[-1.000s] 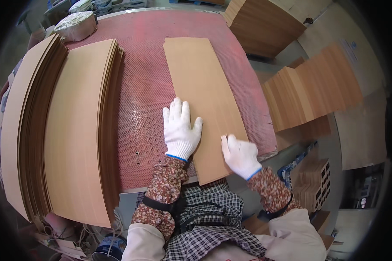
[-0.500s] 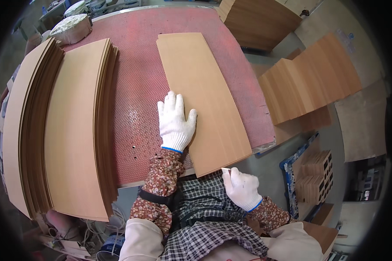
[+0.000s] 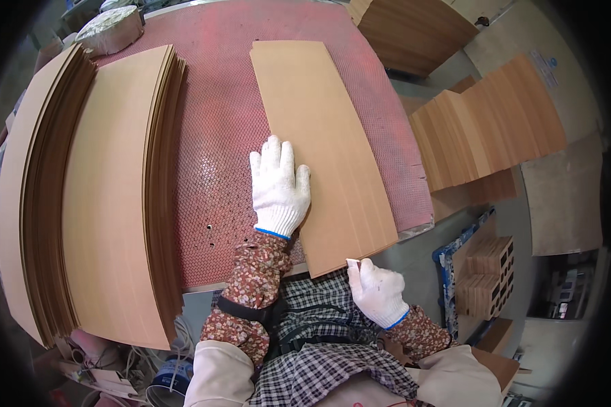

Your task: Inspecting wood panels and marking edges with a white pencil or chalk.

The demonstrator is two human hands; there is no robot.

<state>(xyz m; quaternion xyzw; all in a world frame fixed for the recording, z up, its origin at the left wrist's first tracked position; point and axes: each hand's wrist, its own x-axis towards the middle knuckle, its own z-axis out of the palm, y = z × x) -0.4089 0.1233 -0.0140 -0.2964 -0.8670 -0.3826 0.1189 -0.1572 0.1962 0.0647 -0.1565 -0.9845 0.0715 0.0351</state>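
Note:
A thin light-brown wood board (image 3: pixel 329 142), seemingly one of a few lying together, rests lengthwise on the red mesh-patterned tabletop (image 3: pixel 217 136), its near end at the table's front edge. My left hand (image 3: pixel 278 186), in a white knit glove, lies flat along the board's left edge with fingers stretched out. By the near end's edge is my gloved right hand (image 3: pixel 377 292), its fingers closed in a pinch. A small pale flat piece (image 3: pixel 352 263) with a brownish side pokes out between thumb and fingers at the board's edge; its kind I cannot make out.
Two tall stacks of similar boards (image 3: pixel 115 190) stand on the table's left. A foil-wrapped round bundle (image 3: pixel 108 30) sits at the far left corner. Beyond the right edge are more board stacks (image 3: pixel 489 125) and a blue-edged pallet (image 3: pixel 448 292) with slotted wooden pieces. A blue bucket (image 3: pixel 170 383) stands below left.
The view has shifted slightly. Both hands keep nearly the same places, the left flat on the board's edge and the right pinched at its near end.

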